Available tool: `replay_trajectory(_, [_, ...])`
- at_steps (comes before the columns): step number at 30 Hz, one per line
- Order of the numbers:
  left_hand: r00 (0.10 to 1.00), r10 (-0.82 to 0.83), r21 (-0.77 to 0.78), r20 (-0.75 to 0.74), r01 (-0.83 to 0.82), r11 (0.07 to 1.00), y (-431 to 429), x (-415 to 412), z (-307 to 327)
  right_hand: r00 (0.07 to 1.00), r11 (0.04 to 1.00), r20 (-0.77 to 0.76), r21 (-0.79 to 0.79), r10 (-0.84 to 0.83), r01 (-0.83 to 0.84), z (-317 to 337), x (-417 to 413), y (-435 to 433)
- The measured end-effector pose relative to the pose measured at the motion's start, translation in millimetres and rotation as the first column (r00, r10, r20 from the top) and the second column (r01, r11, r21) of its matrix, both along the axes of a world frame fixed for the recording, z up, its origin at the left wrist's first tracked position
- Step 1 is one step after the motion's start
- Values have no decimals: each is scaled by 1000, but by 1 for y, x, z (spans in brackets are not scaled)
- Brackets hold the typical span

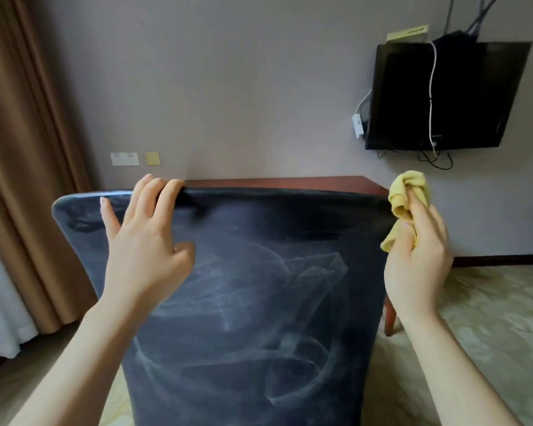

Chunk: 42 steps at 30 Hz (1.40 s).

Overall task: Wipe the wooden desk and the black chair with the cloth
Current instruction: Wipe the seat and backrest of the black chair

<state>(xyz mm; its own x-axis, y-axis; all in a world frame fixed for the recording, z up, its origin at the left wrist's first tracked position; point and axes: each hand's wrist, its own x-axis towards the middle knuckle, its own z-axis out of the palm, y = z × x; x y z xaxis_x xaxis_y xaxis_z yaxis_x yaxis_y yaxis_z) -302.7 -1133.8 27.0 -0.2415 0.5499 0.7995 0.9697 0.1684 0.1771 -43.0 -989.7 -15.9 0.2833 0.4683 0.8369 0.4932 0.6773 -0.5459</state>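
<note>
The black chair point(253, 302) fills the middle of the view, its backrest facing me and streaked with pale wipe marks. My left hand point(145, 241) lies on the backrest near its top left, fingers straight and reaching the top edge. My right hand point(419, 256) grips a bunched yellow cloth point(408, 195) at the backrest's upper right corner. Behind the chair, only a strip of the wooden desk point(290, 182) top shows against the wall, with one desk leg point(390, 318) visible at the right.
A black wall-mounted TV point(443, 93) with dangling cables hangs at the upper right. Brown curtains point(22, 149) cover the left side. Wall sockets point(124, 158) sit left of the desk. Patterned carpet point(490, 318) spreads to the right of the chair.
</note>
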Motion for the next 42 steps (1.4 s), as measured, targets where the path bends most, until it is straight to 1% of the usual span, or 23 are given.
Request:
replay_trajectory(2, [1000,3,10,9,-3,1000,2,5,-2,980,986,-185,-137,72,-98,5,-1,-1])
replay_trajectory(3, [1000,5,11,9,-5,1000,4,8,-3,964,979,-254,-161,83,-127,8,-4,-3])
replay_trajectory(5, [1000,17,14,5,-17,1000,5,14,-5,940,979,-330,-145,89,-144,15,-12,-9])
replay_trajectory(6, [1000,28,16,0,-28,999,5,17,-5,943,982,-323,-131,85,-134,18,-17,-12])
replay_trajectory(8, [998,52,15,-21,-52,999,6,21,-4,971,991,-232,-105,60,-86,24,-29,-18])
replay_trajectory(10, [998,55,18,-37,-54,998,8,26,-3,997,998,-56,-47,44,-46,30,-40,-26])
replay_trajectory(12, [998,52,22,-40,-51,998,11,31,-2,995,999,82,-7,53,-52,39,-52,-36])
replay_trajectory(15, [997,64,19,-43,-63,998,13,38,-1,970,996,230,27,73,-81,50,-76,-54])
replay_trajectory(19, [995,72,11,-72,-71,997,15,44,0,904,979,403,74,144,-188,58,-109,-72])
replay_trajectory(22, [994,81,-1,-76,-82,997,15,47,-1,847,971,513,96,138,-217,56,-113,-73])
replay_trajectory(24, [992,87,-26,-95,-90,996,14,48,0,829,971,550,129,98,-200,54,-103,-66])
replay_trajectory(26, [988,85,-55,-126,-92,994,11,47,2,836,967,546,173,63,-185,51,-90,-58])
replay_trajectory(28, [987,75,-71,-145,-86,994,10,46,3,859,970,511,193,30,-149,46,-77,-47])
replay_trajectory(31, [988,58,-81,-145,-70,994,10,47,2,903,983,429,176,-27,-55,32,-50,-24])
replay_trajectory(34, [990,37,-72,-140,-47,996,13,55,2,939,995,336,88,-76,48,10,-20,3])
replay_trajectory(36, [987,18,-66,-157,-28,997,15,60,3,964,998,256,1,-66,68,-5,-8,18])
replay_trajectory(37, [986,8,-69,-164,-19,997,16,62,3,982,997,184,-53,-41,52,-11,-4,23])
replay_trajectory(38, [985,-1,-78,-171,-12,997,17,65,3,997,993,73,-114,-13,21,-14,-1,28])
replay_trajectory(39, [984,-4,-91,-178,-12,996,17,67,3,997,982,-78,-189,10,-25,-17,1,32])
replay_trajectory(40, [983,-9,-107,-182,-11,994,18,70,4,967,955,-253,-277,30,-102,-17,1,36])
replay_trajectory(41, [983,-18,-123,-184,-4,992,17,73,5,901,911,-431,-354,43,-213,-15,-1,38])
replay_trajectory(42, [982,-36,-138,-184,10,990,17,75,7,818,859,-574,-399,39,-320,-12,-3,40])
